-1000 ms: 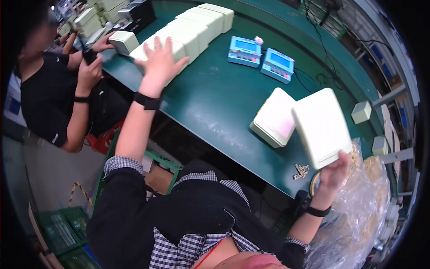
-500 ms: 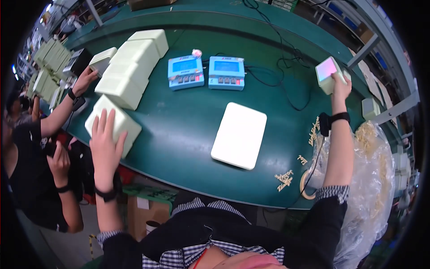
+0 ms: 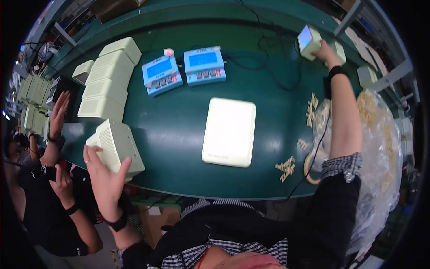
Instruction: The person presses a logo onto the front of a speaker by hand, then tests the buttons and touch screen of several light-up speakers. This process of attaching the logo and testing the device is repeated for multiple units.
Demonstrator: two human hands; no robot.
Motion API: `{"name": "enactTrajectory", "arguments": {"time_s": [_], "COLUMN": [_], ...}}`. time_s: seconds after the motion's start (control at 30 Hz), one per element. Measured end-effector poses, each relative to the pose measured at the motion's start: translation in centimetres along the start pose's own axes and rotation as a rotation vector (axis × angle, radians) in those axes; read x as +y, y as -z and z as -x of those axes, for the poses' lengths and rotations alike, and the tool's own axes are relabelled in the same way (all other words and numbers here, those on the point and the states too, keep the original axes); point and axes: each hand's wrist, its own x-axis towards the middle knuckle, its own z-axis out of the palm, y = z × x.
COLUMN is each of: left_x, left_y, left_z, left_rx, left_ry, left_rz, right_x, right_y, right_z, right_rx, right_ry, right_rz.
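My right hand (image 3: 328, 54) reaches to the far right, its fingers closed on a small cream cube-shaped device (image 3: 315, 44). One face of that device glows violet-blue. Close behind my hand stands another small cream device (image 3: 340, 54). On the left, my left hand (image 3: 105, 181) lies with spread fingers against a cream box with a slotted face (image 3: 120, 145); its thumb stands apart. Between the hands, a flat cream panel with rounded corners (image 3: 229, 134) rests on the green table.
Two blue units with screens (image 3: 162, 75) (image 3: 204, 66) stand at the back, trailing black cables. Several cream boxes (image 3: 109, 71) form a row on the left. A co-worker's hand (image 3: 59, 115) is beyond them. Wooden letter pieces (image 3: 285, 168), a ring (image 3: 310, 170) and a plastic bag (image 3: 374, 179) lie right.
The slotted box under my left hand has turned, showing its slotted side. My right hand has set the glowing device nearer the other small one. The co-worker's hand has left the box row.
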Motion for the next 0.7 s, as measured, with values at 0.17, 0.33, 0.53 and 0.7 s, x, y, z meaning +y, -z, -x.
{"name": "enactTrajectory", "arguments": {"time_s": [0.17,0.33,0.53,0.7], "left_x": [-1.2,-1.2,1.9,5.5], "left_y": [-1.0,1.3,1.4,0.5], "left_z": [-1.4,-0.2,1.5,0.3], "left_rx": [-0.002,-0.142,-0.248,-0.372], "left_ry": [0.108,-0.215,-0.535,-0.843], "left_rz": [-0.061,0.003,0.206,0.283], "right_x": [-2.8,-6.2,-9.8,-7.5], "right_y": [12.8,21.0,13.2,5.3], "right_z": [10.4,29.2,44.5,46.3], "right_rx": [-0.221,-0.162,-0.23,-0.026], "right_ry": [0.315,0.761,0.663,0.608], "right_rz": [-0.086,-0.241,-0.233,-0.3]}}
